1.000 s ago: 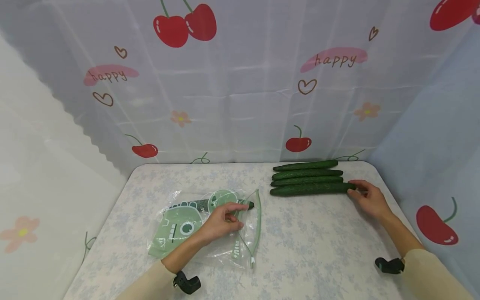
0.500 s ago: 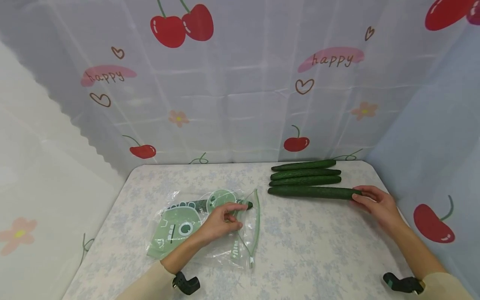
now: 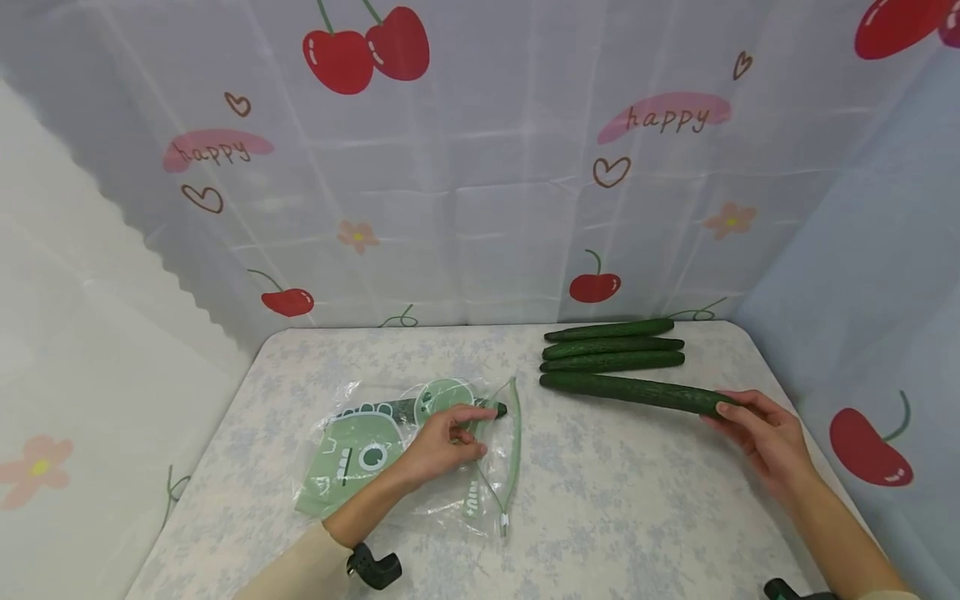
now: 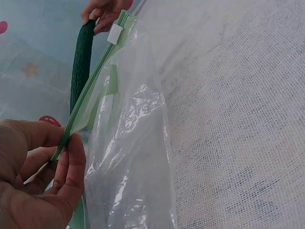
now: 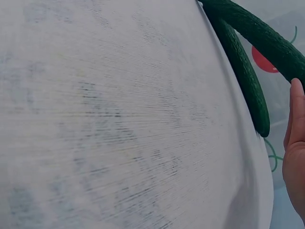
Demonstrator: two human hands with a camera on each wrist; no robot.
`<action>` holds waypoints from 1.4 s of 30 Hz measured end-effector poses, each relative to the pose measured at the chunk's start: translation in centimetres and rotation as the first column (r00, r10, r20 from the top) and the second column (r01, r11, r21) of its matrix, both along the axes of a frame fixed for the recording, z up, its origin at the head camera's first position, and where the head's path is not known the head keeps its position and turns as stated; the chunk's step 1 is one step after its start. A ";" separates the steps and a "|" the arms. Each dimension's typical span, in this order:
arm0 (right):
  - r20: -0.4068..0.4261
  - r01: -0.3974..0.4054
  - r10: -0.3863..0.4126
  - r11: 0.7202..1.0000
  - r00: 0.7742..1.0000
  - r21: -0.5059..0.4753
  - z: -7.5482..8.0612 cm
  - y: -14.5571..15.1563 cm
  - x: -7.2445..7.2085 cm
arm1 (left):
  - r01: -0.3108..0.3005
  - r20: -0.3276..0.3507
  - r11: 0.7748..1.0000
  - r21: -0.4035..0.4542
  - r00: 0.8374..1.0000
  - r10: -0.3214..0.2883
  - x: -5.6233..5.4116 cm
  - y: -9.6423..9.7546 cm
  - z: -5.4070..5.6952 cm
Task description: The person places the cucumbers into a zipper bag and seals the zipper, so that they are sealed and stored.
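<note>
My right hand [image 3: 768,437] grips the right end of a long dark-green cucumber [image 3: 641,392], which slants with that end nearer me. Between finger and thumb, my left hand [image 3: 441,446] pinches the green zip strip of a clear plastic zip bag [image 4: 133,148], as the left wrist view shows. The bag has green monster prints and lies on the table at the left, its mouth facing right. Inside is another cucumber [image 3: 501,410], mostly hidden behind the prints and my hand, its dark tip showing near the mouth. A white slider [image 4: 115,34] sits at one end of the strip.
Three more cucumbers [image 3: 611,347] lie side by side at the back right, just behind the held one. The table [image 3: 615,500] has a pale blue-patterned cloth. A curtain [image 3: 480,208] printed with cherries hangs along its back and sides.
My right hand has drawn the gripped end of the cucumber toward me and rightward, swinging it away from the other three. The left hand and bag have stayed put.
</note>
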State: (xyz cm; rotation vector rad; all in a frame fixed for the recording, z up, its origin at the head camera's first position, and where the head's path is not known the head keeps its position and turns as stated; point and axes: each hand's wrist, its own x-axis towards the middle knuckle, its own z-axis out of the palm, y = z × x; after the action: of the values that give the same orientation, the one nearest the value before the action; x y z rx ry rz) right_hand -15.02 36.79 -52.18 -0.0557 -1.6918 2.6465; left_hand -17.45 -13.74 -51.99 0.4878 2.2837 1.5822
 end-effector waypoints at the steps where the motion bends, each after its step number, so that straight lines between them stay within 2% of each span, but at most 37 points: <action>1: 0.002 0.006 -0.006 1.000 1.000 -0.014 0.0 -0.1 0.2 | 0.000 -0.001 1.000 0.000 1.000 0.000 0.0 0.0 0.0; 10: -0.017 -0.032 0.031 0.998 0.999 -0.057 0.1 -0.2 1.5 | -0.007 0.002 1.000 0.007 1.000 0.007 0.1 0.2 0.0; 15: -0.045 -0.090 0.088 0.995 0.995 -0.044 -0.2 -0.5 2.1 | -0.009 0.002 1.000 0.008 1.000 0.009 0.1 0.1 0.0; 20: -0.096 -0.169 0.165 0.985 0.982 -0.035 -0.8 -1.5 2.4 | -0.008 0.002 1.000 0.012 1.000 0.008 0.2 0.1 0.0; 27: -0.075 -0.217 0.215 0.976 0.974 -0.027 -1.7 -3.8 2.0 | 0.003 0.020 0.999 0.045 1.000 -0.003 0.2 0.2 -0.3; 34: -0.044 -0.200 0.201 0.979 0.979 0.024 -2.6 -6.6 1.3 | 0.002 0.024 0.998 0.070 1.000 -0.004 0.2 0.1 -0.2; 42: -0.023 -0.200 0.201 0.979 0.979 0.030 -3.1 -9.3 0.2 | -0.001 0.025 0.998 0.070 1.000 -0.001 0.2 0.0 -0.1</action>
State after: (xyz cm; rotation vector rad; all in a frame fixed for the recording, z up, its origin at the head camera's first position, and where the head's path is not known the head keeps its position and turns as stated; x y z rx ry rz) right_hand -14.85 27.48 -55.28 0.1568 -1.8158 2.7473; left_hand -17.26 -13.70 -52.09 0.4831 2.2162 1.6640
